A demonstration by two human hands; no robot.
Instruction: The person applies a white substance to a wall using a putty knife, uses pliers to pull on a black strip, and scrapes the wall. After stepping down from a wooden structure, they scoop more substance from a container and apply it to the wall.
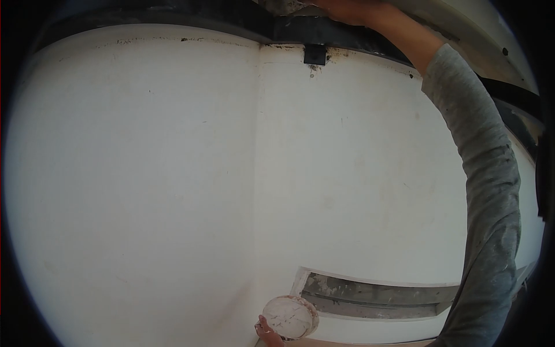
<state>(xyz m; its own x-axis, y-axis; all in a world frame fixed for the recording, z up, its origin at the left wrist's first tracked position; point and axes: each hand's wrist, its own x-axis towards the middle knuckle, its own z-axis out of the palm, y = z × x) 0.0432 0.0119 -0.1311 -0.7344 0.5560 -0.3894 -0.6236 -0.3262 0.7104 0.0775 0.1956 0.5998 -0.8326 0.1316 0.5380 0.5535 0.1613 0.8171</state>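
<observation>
At the bottom of the head view, my left hand (269, 333) is closed around the edge of a round tub (287, 317). White, plaster-like material coats the tub's inside, and its rim is stained brown. My right arm, in a grey sleeve, reaches up along the right side of the view. My right hand (341, 10) is at the top edge, close to the dark band under the ceiling. The frame cuts off its fingers, so whether it holds anything does not show.
White walls (144, 173) meet in a corner ahead. A dark beam (231, 28) runs along their top, with a small black box (314, 55) below it. Lower right, a long recess (370, 299) opens in the wall.
</observation>
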